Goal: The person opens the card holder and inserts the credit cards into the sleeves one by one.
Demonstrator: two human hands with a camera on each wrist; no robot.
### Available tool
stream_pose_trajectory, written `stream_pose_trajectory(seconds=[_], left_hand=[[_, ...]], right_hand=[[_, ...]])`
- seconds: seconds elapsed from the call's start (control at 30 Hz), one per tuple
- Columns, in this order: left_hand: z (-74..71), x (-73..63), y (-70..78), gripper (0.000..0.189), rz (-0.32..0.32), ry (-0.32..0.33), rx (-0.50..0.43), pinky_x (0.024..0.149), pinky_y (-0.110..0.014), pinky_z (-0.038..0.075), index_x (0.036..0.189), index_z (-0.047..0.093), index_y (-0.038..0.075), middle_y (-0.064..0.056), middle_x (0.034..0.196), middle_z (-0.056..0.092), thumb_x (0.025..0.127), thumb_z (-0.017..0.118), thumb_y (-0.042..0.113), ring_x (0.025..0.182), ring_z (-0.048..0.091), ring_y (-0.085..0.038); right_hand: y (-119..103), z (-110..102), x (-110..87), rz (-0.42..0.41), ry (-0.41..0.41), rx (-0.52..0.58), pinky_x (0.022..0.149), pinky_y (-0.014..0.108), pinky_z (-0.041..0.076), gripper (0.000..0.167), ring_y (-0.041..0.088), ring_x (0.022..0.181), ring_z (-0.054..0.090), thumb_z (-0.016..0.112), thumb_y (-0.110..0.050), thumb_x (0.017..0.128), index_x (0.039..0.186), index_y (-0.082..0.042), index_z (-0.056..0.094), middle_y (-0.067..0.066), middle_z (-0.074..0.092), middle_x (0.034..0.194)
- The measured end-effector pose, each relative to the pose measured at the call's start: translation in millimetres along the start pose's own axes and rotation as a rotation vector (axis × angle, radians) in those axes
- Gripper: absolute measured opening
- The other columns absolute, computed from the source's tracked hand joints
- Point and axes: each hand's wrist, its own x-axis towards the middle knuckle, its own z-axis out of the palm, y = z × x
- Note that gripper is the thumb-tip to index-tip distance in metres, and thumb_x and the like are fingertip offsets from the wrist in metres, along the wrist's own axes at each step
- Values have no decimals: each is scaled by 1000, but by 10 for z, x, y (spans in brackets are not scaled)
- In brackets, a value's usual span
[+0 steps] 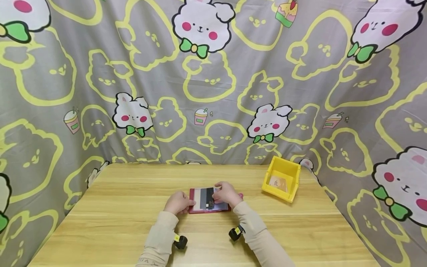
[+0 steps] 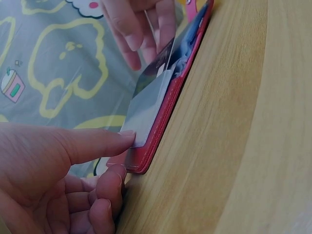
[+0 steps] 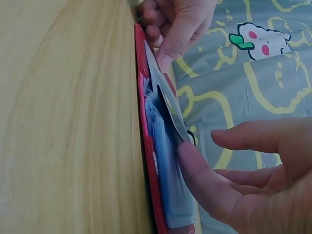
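Red card holder (image 1: 208, 212) w/ clear plastic pages (image 3: 170, 195) lies on the pale wood-grain worktop (image 1: 116, 222), lower centre of head view; thin black VIP card (image 1: 210, 196) sits partly under a clear sleeve (image 2: 146, 114), R end poking out. Left hand (image 1: 178, 203): grip on the holder's L end, thumb pressing the sleeve, fingers curled at the edge. Right hand (image 1: 228, 193): grip loose, one digit touching card's exposed edge, no pinch. Prob sliding card in, so push mid-edge, slow & straight, parallel to the sleeve; a skewed corner could snag the film. Right wrist view shows the exposed edge lifted off the pages, so lower it b4 pushing. Keep L end anchored, but thumb pressure light, or sleeve may jam
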Motion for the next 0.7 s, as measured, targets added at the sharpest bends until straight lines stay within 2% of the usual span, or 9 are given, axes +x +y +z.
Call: stream_pose_trajectory(seconds=[0.33,0.7], left_hand=[[-17,-14,12,30,5,-10,-16,43,-22,37,64,58,8,-1,53,57,83,76,24,43,46,-9],[-19,-4,-4,27,10,-16,-58,44,-22,40,73,55,7,-3,58,57,83,76,22,46,48,-11]], right_hand=[[-9,78,-18,-51,-43,77,71,36,60,52,27,78,70,64,7,82,130,17,46,23,66,97],[-26,206,-12,-46,-51,110,68,35,60,52,23,73,69,65,8,81,130,14,48,22,63,100]])
